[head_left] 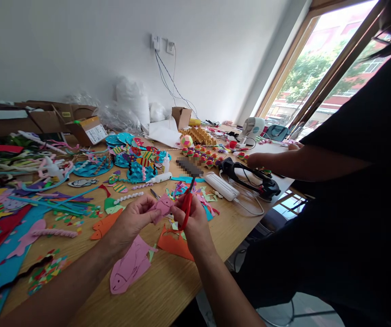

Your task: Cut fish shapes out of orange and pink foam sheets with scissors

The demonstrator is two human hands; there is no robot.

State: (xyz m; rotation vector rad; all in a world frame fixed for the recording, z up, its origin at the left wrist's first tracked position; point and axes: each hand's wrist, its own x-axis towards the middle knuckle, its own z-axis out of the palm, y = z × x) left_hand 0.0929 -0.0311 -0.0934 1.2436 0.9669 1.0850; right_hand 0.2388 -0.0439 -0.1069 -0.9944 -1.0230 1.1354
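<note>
My left hand (134, 221) pinches a small pink paper piece (163, 205) with a fish drawn on it. Red-handled scissors (186, 211) are in my right hand (195, 225), blades pointing up and away, and its fingertips touch the right edge of the pink piece. Below my hands lies a larger pink paper (129, 268) with a drawn fish. Orange paper with a cut-out edge (175, 243) rests under my right hand. An orange fish shape (105, 225) is just left of my left hand.
Paper scraps (212, 197) lie beyond my hands, near a white power strip (221, 186) and a black headset-like device (250, 177). A person in dark clothes (335, 204) stands at the right, one arm over the table. Pipe cleaners (55, 232) and coloured paper cover the left.
</note>
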